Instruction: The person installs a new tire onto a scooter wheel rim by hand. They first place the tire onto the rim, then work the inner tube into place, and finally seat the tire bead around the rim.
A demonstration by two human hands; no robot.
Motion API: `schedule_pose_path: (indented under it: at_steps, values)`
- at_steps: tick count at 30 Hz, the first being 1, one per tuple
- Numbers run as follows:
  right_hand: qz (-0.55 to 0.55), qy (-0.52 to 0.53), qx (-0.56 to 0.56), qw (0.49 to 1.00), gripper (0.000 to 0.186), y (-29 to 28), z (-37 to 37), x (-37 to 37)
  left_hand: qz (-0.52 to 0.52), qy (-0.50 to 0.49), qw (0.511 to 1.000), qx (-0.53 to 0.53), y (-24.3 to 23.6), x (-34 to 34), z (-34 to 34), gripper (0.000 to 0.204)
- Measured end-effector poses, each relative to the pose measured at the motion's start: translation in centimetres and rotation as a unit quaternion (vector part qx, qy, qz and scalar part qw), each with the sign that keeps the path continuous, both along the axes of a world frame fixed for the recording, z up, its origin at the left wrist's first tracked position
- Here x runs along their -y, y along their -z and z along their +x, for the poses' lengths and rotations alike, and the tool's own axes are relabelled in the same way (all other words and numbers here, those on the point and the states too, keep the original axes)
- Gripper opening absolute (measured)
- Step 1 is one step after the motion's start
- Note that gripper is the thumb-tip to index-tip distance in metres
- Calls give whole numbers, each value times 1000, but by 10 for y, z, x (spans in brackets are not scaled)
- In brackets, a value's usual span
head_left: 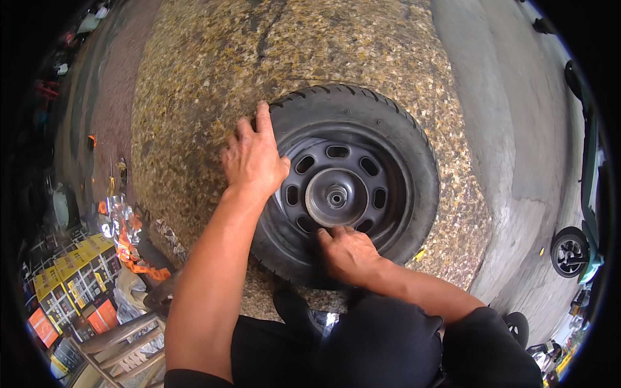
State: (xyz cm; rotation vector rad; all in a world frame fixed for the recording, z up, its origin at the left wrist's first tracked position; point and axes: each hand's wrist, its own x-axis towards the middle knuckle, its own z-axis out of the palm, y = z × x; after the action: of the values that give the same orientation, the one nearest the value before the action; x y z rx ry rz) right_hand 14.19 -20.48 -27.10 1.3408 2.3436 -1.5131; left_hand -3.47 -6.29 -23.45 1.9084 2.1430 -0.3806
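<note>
Resting on grooved rubber tyre [404, 132], left fingers [263, 118] splay unclenched; right fingers [325, 238] bend at slotted metal rim [354, 158], grip unclear.

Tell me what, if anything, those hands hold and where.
The wheel is under the left hand at the upper left of its tyre and the right hand at the rim near the hub. Whether either grips it cannot be told.

Grey concrete floor [491, 116] on the right — softly lit, reddish-brown floor strip [116, 97] on the left, speckled yellow-brown mat [200, 58] between them, slatted wooden chair [123, 349] at lower left, yellow-and-black cartons [77, 265] beside it, green two-wheeler [570, 252] at the right edge
</note>
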Motion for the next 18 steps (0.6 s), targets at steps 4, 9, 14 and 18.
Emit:
schedule_pose_path:
  at_steps: [4,9,14,18]
  values:
    - [-63,-64,6,996,29,1,3,-9,109,-39,982,152,15,18,-24,98]
    - [-117,-70,-35,990,30,10,8,-12,160,-444,812,344,37,102,-63,84]
    - [-76,-44,-51,995,34,7,6,-8,86,-626,455,627,64,178,-54,71]
    - [-178,-68,6,982,42,2,3,-15,95,-608,531,583,63,181,-54,71]
